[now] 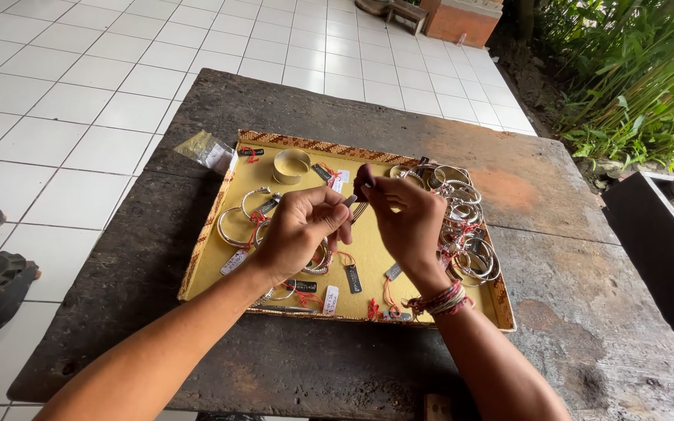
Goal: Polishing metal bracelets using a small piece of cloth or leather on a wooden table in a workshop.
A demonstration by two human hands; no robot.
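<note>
Here, in the middle of the frame, the left hand [299,230] and the right hand [403,218] together pinch a small silver piece [350,200] above the yellow tray [368,257]. Silver bangles [462,226] lie piled at the tray's right side, and the tray rests on a dark wooden table [571,312].

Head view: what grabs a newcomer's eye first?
The two hands, left hand and right hand, meet above a yellow tray at the centre, pinching a small silvery piece between the fingertips. A heap of silver bangles fills the tray's right side, and a wide cuff stands near its far edge. The tray sits on a worn dark table.
</note>
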